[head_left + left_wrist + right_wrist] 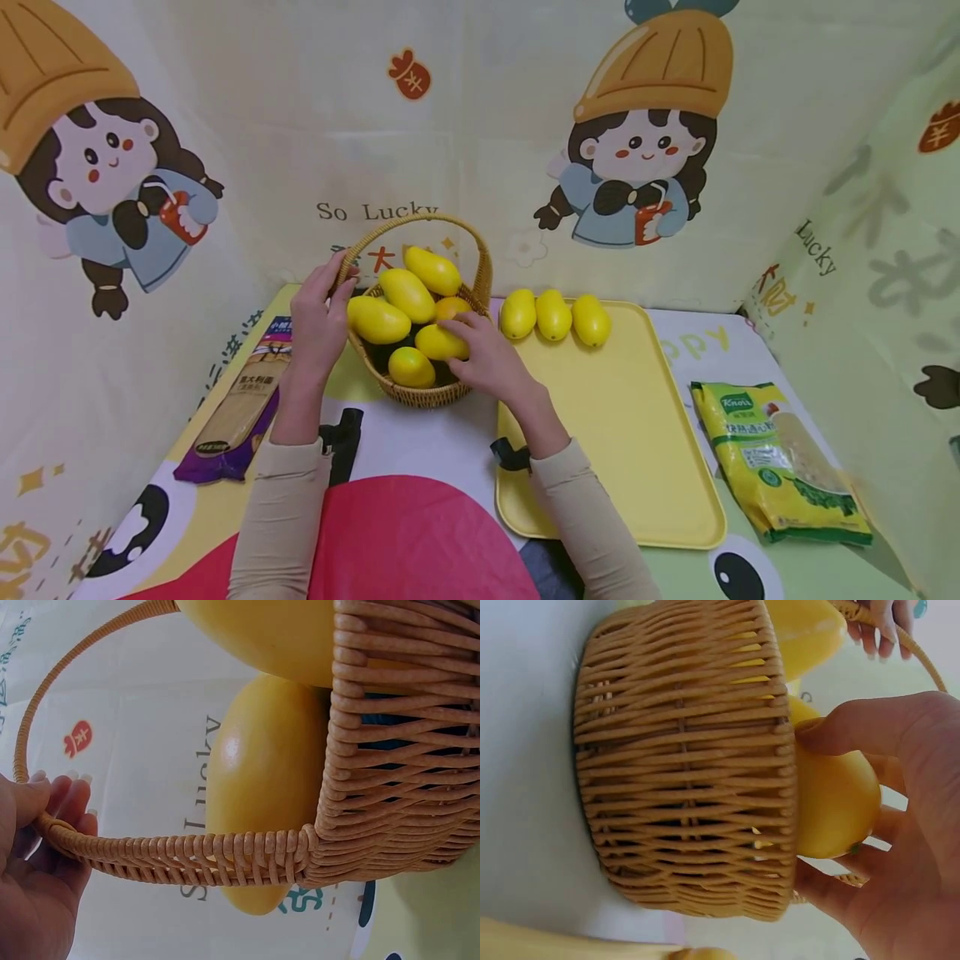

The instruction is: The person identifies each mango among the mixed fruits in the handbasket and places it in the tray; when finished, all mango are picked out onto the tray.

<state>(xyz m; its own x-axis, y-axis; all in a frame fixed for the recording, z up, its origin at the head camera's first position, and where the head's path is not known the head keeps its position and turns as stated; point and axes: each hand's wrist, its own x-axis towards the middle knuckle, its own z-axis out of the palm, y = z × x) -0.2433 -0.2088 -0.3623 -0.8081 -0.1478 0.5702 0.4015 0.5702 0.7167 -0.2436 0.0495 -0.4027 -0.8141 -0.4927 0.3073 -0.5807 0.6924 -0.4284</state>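
Basket: fingers of my left hand gripped its handle; inside it, those of my right hand clamped a mango; knocking neighbours risked spillage.

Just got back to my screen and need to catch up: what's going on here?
A person is working at a fruit-filled wicker basket. The left hand holds its handle, while the right hand grips a yellow fruit at the basket's rim. Three more yellow fruits lie in a row near the far edge of the yellow tray. A packet lies left of the basket, another bag right of the tray.
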